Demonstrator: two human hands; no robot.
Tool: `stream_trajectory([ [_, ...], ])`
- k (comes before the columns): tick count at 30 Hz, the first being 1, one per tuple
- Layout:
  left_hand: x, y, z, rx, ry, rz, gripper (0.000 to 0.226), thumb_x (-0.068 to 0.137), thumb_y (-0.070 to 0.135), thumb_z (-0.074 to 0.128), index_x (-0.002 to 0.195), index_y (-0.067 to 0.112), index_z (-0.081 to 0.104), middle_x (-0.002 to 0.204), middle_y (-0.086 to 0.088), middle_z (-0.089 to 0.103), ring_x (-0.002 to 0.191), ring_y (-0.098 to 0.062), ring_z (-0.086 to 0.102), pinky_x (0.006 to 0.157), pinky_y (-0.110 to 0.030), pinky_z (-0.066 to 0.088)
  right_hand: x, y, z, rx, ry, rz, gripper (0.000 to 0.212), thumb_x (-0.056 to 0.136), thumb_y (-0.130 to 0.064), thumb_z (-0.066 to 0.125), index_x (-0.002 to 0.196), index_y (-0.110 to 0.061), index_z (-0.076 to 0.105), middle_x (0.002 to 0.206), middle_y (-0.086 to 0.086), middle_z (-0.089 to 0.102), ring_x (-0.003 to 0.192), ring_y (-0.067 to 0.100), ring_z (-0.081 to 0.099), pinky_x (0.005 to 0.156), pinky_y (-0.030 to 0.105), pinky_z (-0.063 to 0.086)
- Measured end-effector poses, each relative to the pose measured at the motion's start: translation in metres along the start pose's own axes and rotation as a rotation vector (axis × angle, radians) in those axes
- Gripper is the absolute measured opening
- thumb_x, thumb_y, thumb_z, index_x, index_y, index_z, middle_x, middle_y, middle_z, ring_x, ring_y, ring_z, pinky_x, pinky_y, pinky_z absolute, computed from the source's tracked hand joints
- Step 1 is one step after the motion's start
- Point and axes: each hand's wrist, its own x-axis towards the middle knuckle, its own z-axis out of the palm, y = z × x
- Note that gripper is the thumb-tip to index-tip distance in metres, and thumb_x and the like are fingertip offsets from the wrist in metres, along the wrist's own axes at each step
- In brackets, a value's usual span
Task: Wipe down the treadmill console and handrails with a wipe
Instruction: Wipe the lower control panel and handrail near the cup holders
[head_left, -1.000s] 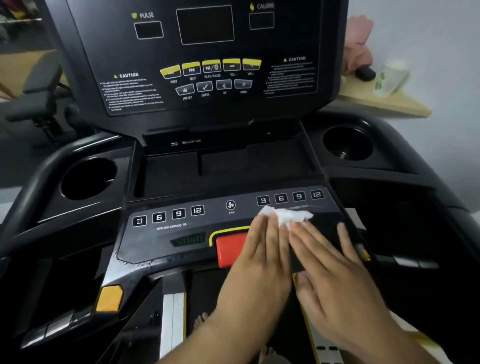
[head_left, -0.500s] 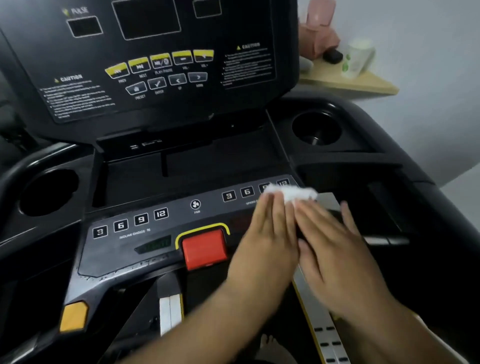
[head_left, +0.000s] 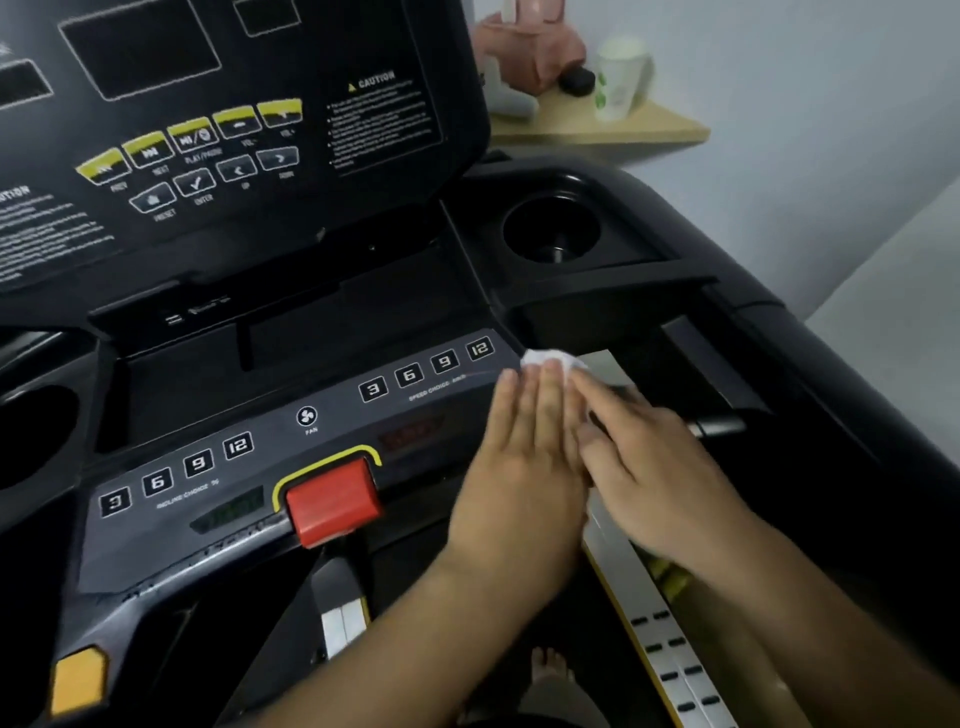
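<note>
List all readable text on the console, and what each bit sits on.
"CAUTION": upper panel; fine print below is too blurred.
"PREV", "NEXT", "PLAY/PAUSE", "PRESET", "ENTER", "UP": under its buttons.
"FAN": under fan icon.
"3 6 9 12", "INCLINE CHOICE": left keys.
"3 6 9 12", "SPEED CHOICE": right keys.
Cup print: unreadable.

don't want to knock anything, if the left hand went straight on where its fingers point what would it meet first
The left hand, pressing the crumpled white wipe, would likely meet the black plastic console wall below the round cup holder; depth is unclear.
</note>
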Motion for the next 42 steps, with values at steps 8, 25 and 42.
stream_trajectory([
  [8, -0.026, 0.015, 0.009, -0.068, -0.041, -0.026, 0.073, 0.092, 0.033, 0.057, 0.145, -0.009, 0.028, 0.149, -0.037, 0.022, 0.141, -0.050, 0.018, 0.115, -0.059, 0.020, -0.018, -0.004, -0.001, -0.101, 0.029, 0.011, 0.061, 0.090, -0.070, 0.018, 0.134, -0.035, 0.042, 0.116, -0.007, 0.063, 0.110, 0.012, 0.056, 0.093, 0.025, 0.043],
  [25, -0.066, -0.033, 0.011, -0.150, -0.070, -0.206, 0.060, 0.092, 0.027, 0.037, 0.138, -0.012, 0.041, 0.145, -0.034, 0.035, 0.136, -0.045, 0.036, 0.112, -0.062, 0.023, -0.013, -0.029, 0.034, -0.495, -0.109, -0.260, 0.067, 0.100, -0.057, 0.015, 0.147, -0.014, 0.036, 0.157, 0.002, 0.029, 0.147, 0.013, 0.012, 0.115, 0.056, 0.014],
  [42, -0.067, -0.061, 0.010, -0.118, -0.082, -0.372, 0.089, 0.090, 0.047, 0.051, 0.145, -0.015, 0.018, 0.149, -0.041, 0.020, 0.142, -0.051, 0.017, 0.116, -0.064, 0.006, 0.004, -0.042, 0.034, -0.523, -0.108, -0.319, 0.060, 0.088, -0.032, 0.032, 0.145, -0.013, 0.040, 0.155, -0.001, 0.032, 0.145, 0.010, 0.021, 0.115, 0.061, 0.012],
])
